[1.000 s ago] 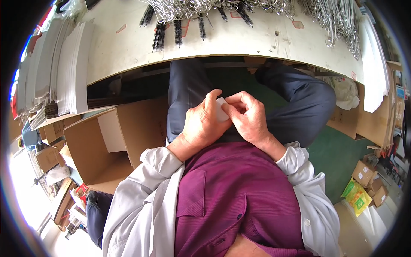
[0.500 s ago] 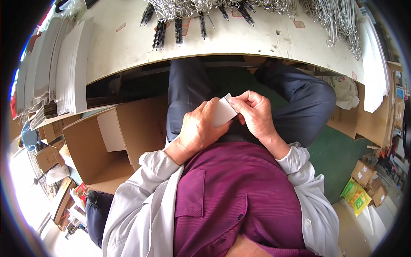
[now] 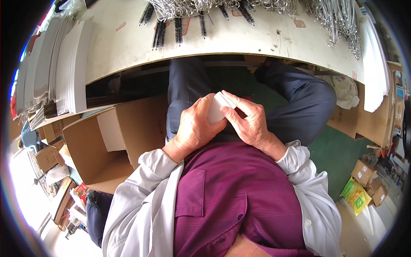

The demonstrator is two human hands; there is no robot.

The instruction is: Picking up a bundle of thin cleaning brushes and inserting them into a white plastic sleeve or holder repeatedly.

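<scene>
Down in the lap, below the near edge of the workbench (image 3: 257, 40), both hands grasp 1 small white card (image 3: 216, 109). Left hand (image 3: 195, 128) cups it from beneath, fingers curled around it; right hand (image 3: 250, 122) pinches its upper corner. Black brushes (image 3: 169, 30) lie at the bench's far edge; an open cardboard box (image 3: 107, 141) sits left.

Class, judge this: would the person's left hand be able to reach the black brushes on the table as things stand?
Probably not at once: the left hand holds the small white card with the right hand in the lap, below the table edge; the brushes lie uncovered.
</scene>
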